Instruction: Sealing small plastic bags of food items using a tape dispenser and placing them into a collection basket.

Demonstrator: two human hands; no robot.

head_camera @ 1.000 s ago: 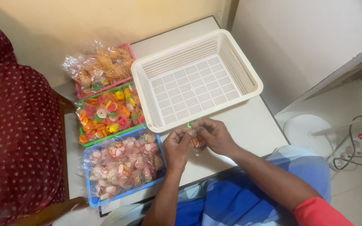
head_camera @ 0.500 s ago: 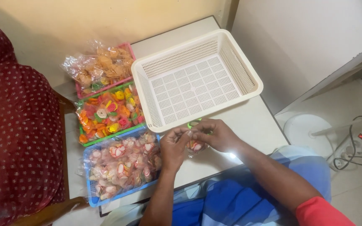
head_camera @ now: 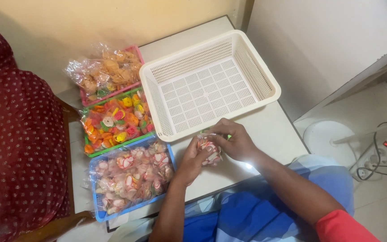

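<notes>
The left hand [head_camera: 192, 160] curls around a small clear packet [head_camera: 208, 149] of white-and-red crackers, fingers closed on its lower side so the packet stands just above the white surface [head_camera: 272, 130]. The right hand [head_camera: 234, 141] closes over the packet's top from the other side, and something small and green shows at its fingers, too small to identify. Held between both hands, the packet sits just in front of the near rim of the cream plastic basket [head_camera: 209, 80], which holds nothing. To the left of the hands, three trays lie in a row along the surface edge: a blue tray [head_camera: 98, 215] of similar white-and-red crackers nearest, a green tray [head_camera: 113, 145] of mixed coloured ones, then a pink tray [head_camera: 108, 94] of orange ones. A person in a dark red dotted garment [head_camera: 19, 148] sits at far left.
</notes>
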